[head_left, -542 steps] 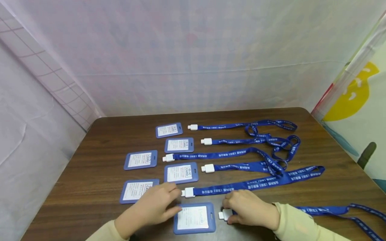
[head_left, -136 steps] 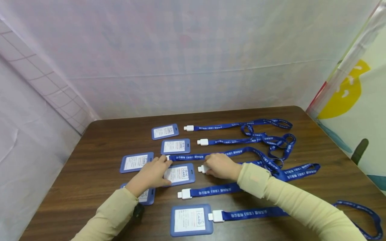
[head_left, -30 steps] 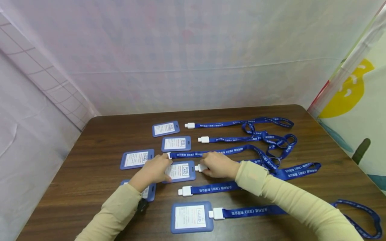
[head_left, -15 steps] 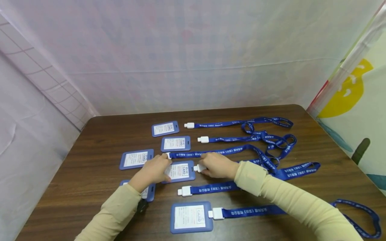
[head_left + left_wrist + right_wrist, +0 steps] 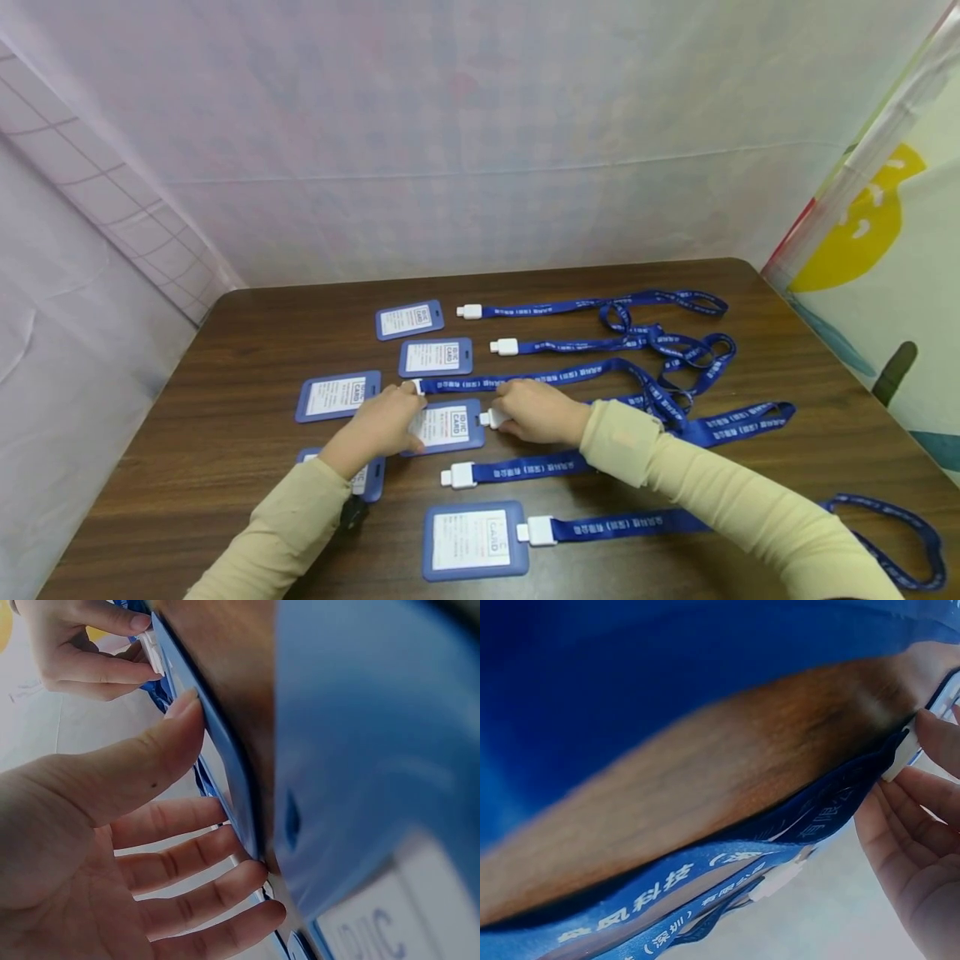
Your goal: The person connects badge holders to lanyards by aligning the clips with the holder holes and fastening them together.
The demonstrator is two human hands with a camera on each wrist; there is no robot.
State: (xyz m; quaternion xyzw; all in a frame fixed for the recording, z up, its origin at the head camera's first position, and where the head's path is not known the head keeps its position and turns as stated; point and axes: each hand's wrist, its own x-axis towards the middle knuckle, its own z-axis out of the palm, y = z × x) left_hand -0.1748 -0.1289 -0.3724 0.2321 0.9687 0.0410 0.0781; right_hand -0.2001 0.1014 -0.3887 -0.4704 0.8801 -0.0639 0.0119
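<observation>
In the head view my left hand [image 5: 384, 419] grips a blue ID badge holder [image 5: 459, 427] by its edges, covering its left end. Thumb and fingertips meet opposite edges in the left wrist view. My right hand [image 5: 536, 410] pinches the white clip [image 5: 904, 754] of a printed blue lanyard [image 5: 832, 806] between thumb and fingers. The clip's narrow tip lies at the slot end of the held holder. Nearer the front edge, another badge holder [image 5: 475, 542] has a white clip [image 5: 537, 531] at its slot, its lanyard [image 5: 622, 525] running right under my sleeve.
More blue badge holders [image 5: 409, 320] lie at the left and back of the brown table [image 5: 187, 433]. Several lanyards [image 5: 525, 472] stretch to the right, their loops overlapping. Another holder [image 5: 372, 479] is partly under my left wrist. White cloth [image 5: 480, 167] hangs behind.
Earlier both hands were at the front holder, whose clip stood apart; now that clip meets its slot. Both hands moved to the middle holder, and its clip shifted left to the slot end.
</observation>
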